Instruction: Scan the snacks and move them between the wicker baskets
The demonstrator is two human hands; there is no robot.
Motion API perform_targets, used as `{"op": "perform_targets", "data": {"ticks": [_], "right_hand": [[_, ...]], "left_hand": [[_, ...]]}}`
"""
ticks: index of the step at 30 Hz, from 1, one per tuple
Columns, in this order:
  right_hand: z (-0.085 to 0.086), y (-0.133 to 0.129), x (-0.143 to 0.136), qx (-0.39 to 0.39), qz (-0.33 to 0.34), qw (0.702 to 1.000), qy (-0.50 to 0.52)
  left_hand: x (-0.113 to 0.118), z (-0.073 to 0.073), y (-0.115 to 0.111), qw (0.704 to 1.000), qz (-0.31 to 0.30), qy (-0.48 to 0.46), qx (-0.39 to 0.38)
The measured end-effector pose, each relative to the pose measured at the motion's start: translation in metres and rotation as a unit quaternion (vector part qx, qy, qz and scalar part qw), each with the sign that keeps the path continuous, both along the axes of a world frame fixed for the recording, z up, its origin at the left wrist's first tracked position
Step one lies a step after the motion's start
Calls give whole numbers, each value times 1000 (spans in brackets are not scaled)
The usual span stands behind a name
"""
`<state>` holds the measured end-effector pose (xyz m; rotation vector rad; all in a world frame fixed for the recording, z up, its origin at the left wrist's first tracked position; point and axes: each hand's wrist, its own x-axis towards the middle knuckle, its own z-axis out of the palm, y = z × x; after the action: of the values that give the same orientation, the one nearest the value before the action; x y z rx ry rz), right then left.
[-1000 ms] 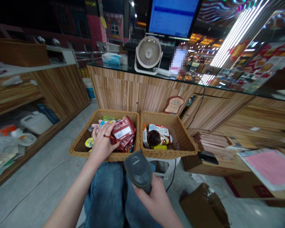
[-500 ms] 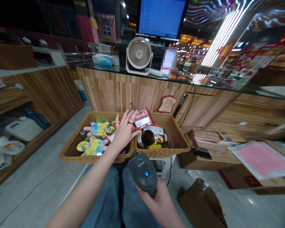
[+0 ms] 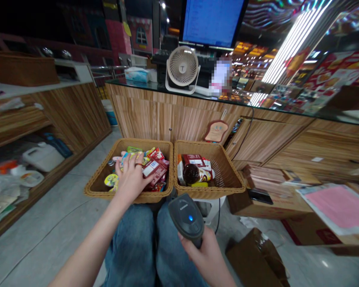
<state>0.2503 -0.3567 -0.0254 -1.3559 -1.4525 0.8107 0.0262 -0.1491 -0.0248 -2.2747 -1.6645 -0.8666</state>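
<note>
My left hand is over the left wicker basket, fingers spread across colourful snack packets, with nothing visibly gripped. Beside its thumb lies a dark red packet with a white barcode label. A yellow round-topped packet shows left of the hand; what lies under the palm is hidden. In the right wicker basket are another dark red packet, a dark-capped bottle or jar and a yellow item. My right hand grips a dark barcode scanner with a lit blue light, below the baskets.
A wooden counter stands behind the baskets, carrying a white fan and a monitor. At right are cardboard boxes with a phone and a pink sheet. An open brown carton stands on the floor.
The dark red packet my left hand held above the right basket now lies in that basket. My left hand has moved left over the left basket and spread its fingers. The scanner stays in my right hand.
</note>
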Motion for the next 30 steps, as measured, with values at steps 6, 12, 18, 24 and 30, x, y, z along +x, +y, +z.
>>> {"op": "perform_targets", "data": {"ticks": [6,12,18,24,30], "right_hand": [[5,3,-4,4,3,1000,-4],[6,4,-3,14,3,1000,-14],[4,2,-2,4,1,1000,-5],[7,1,-1,-3,-12,1000,-4],[9,3,-1,-1,-3,1000,1]], "left_hand": [[2,-15,-4,999,13,35,-33],[23,-9,-2,992,32,76,-100],[32,0,3,983,62,117,-125],[34,1,4,989,54,98,-92],[30,21,0,998,11,45,-39]]}}
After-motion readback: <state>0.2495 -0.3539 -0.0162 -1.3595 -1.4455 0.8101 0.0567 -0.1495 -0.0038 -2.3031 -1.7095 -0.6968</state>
